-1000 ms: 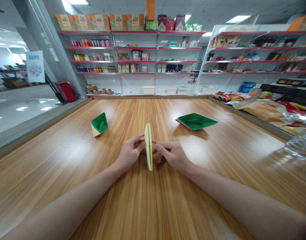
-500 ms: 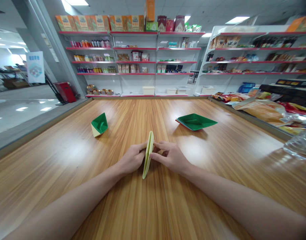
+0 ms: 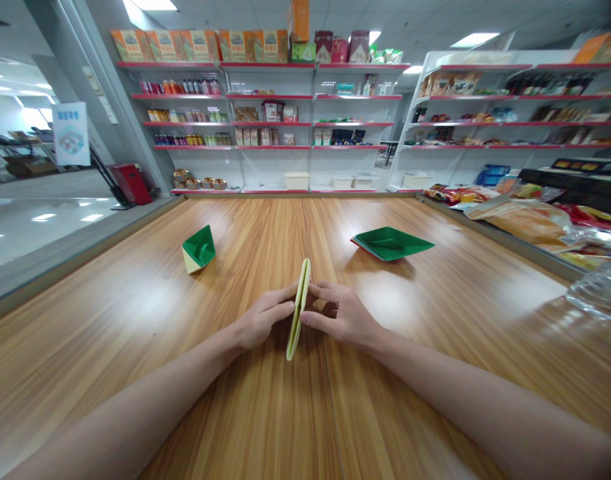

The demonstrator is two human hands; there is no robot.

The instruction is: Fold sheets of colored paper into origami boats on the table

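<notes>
Between my hands, a folded piece of pale yellow paper (image 3: 298, 313) stands on edge, seen along its narrow side with a thin gap between its layers. My left hand (image 3: 265, 317) presses its left face with thumb and fingers. From the other side, my right hand (image 3: 342, 313) grips it, thumb near me and fingers farther up; some fingertips are hidden behind the paper. A small folded green and yellow paper piece (image 3: 200, 249) lies farther off to the left. To the right rests a larger folded green paper piece (image 3: 392, 244) with red at its left edge.
The wooden table (image 3: 235, 413) has a raised edge along its far and left sides. A clear plastic item (image 3: 602, 287) sits at the right. Snack packets (image 3: 522, 223) lie beyond the right edge. Stocked shelves (image 3: 270, 100) stand behind the table.
The yellow paper has shifted slightly to the right at its top. My left thumb has come up onto its near left face. Both green pieces stay where they were.
</notes>
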